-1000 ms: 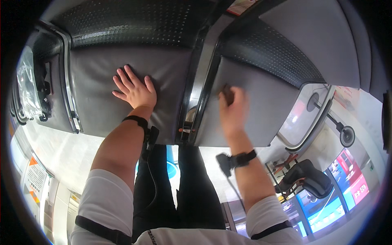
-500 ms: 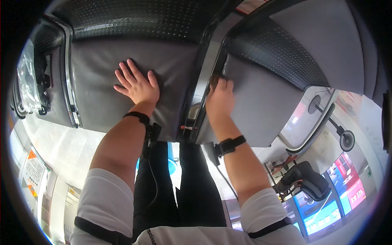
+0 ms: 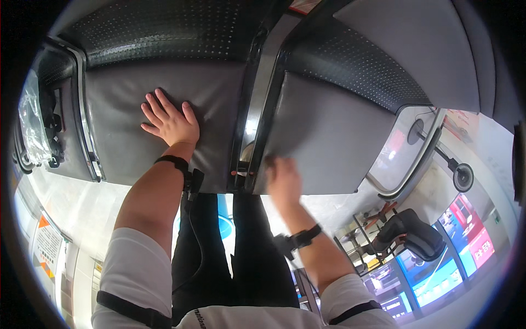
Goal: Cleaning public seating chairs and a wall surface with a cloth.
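Observation:
My left hand [image 3: 173, 124] lies flat with spread fingers on the grey padded seat [image 3: 118, 109] of a bench chair. My right hand [image 3: 285, 183] is over the front left edge of the neighbouring grey seat [image 3: 334, 131] to the right, smeared by motion. Its fingers are closed round a small dark brown thing [image 3: 269, 160], mostly hidden by the hand, whose kind I cannot make out. A gap with a metal bar [image 3: 253, 118] runs between the two seats. Both my wrists wear black straps with small devices.
Perforated black backrests [image 3: 164, 33] rise behind the seats. At the far left a clear plastic bag [image 3: 34, 126] rests on another seat. A metal armrest [image 3: 408, 181] bounds the right seat. A light blue round container [image 3: 224, 225] stands behind my legs. A black chair [image 3: 408, 236] is at lower right.
My right hand has come toward me along the left edge of the right seat, from near its back to its front. My left hand stays flat on its seat; the whole view has shifted slightly.

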### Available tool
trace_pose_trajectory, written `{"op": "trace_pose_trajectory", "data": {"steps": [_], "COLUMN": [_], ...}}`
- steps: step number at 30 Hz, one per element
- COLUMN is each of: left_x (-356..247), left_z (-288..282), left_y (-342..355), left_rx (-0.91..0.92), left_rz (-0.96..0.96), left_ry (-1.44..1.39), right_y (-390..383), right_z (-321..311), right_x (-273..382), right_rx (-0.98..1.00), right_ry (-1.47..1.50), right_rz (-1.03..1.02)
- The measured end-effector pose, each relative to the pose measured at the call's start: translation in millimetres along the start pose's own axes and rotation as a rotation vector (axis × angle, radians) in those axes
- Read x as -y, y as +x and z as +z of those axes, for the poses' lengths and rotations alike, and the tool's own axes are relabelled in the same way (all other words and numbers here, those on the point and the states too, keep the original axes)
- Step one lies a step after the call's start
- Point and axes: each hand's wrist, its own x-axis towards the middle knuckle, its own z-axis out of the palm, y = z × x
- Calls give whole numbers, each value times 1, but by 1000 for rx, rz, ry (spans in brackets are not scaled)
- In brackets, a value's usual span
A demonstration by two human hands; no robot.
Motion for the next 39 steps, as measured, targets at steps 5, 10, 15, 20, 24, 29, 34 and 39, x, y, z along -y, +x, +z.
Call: {"op": "trace_pose_trajectory", "data": {"steps": [5, 10, 15, 20, 24, 29, 34, 39], "left_x": [0, -8, 1, -5, -2, -5, -1, -6], "left_z": [-1, 2, 1, -1, 2, 1, -3, 5], "left_y": [3, 1, 0, 2, -1, 0, 3, -1], "left_rx": [-1, 5, -48, -22, -1, -5, -3, -46], "left_rz": [-2, 20, 14, 15, -5, -3, -1, 12], "left_ry": [9, 2, 32, 13, 23, 18, 42, 13], "right_y": [130, 185, 113, -13, -39, 31, 138, 131], "right_z": [-89, -54, 7, 61, 44, -56, -128, -80], "right_x": [-13, -3, -8, -56, -78, -80, -73, -79], "right_rx": [-673, -507, -477, -143, 66, -186, -601, -507], "right_ry": [13, 73, 101, 122, 172, 379, 153, -50], "right_rz": [-253, -395, -496, -524, -583, -468, -326, -297]}}
